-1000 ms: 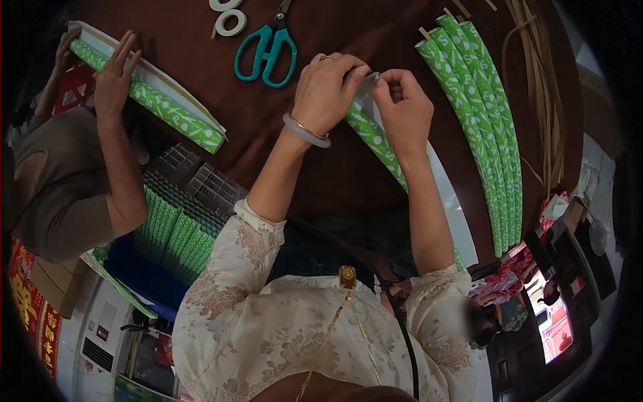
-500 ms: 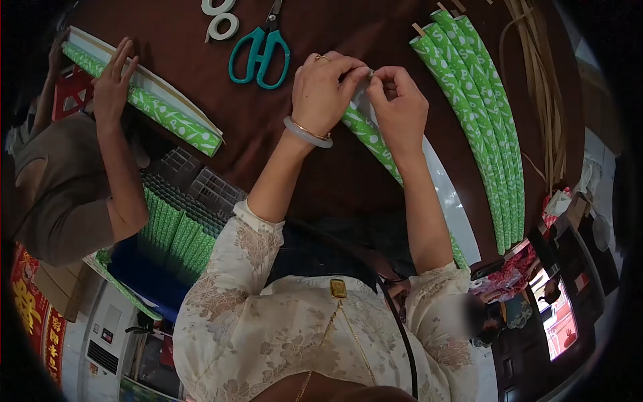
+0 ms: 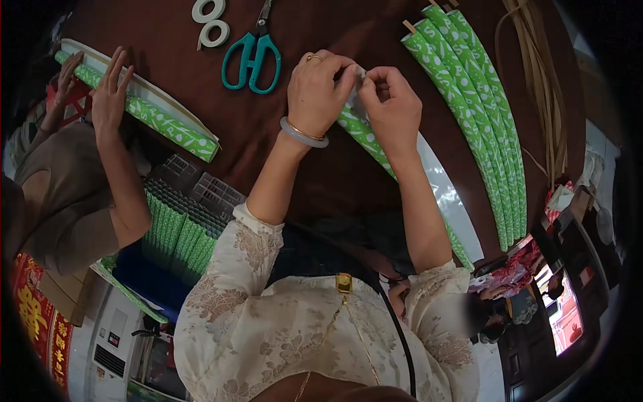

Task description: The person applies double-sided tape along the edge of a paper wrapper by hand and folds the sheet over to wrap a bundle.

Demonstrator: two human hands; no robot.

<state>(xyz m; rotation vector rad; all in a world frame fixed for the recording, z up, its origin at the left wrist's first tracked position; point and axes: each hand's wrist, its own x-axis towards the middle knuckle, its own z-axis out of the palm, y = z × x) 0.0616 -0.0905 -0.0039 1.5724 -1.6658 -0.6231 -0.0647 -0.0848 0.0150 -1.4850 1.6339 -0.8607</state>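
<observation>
Below the teal-handled scissors (image 3: 252,61), my left hand (image 3: 316,94) pinches the far end of a partly rolled green printed sheet (image 3: 365,139) with a white back. My right hand (image 3: 392,107) is at the same end, thumb and forefinger pressed together on its pale tip. What exactly lies between those fingertips is too small to make out. From there the sheet runs under my right forearm toward the near table edge. Its white side faces up along the right, while the green part forms a narrow roll on the left.
Two white tape rolls (image 3: 214,33) lie left of the scissors. Finished green rolls (image 3: 469,120) and brown strips (image 3: 539,94) are on the right. At left, a co-worker's hands (image 3: 109,94) press another green sheet (image 3: 167,127). More green rolls (image 3: 177,228) fill a crate.
My hands have shifted slightly left, and the view has moved a little too. The co-worker's far hand has come down onto the end of their sheet.
</observation>
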